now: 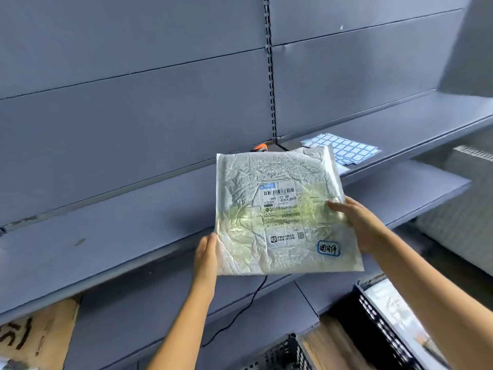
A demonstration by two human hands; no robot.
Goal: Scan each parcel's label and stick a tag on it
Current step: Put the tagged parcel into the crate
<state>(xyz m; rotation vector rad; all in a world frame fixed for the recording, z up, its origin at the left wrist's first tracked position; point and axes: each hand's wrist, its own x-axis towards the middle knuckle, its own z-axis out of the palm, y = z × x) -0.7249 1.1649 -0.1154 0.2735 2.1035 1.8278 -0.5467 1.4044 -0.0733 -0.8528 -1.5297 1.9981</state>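
Holding the crinkled silver plastic parcel (277,209) by its side edges in my left hand (205,253) and right hand (358,222), I judge it finished, its blue-bordered tag (328,248) already on.

I counted one parcel (266,180), with one label (280,206) and one blue tag (328,248) on it. I had two grips: my left grip (205,259) and my right grip (360,225). There was one pile of tag sheets (344,149), one orange scanner (260,147) and one black cable (240,313).
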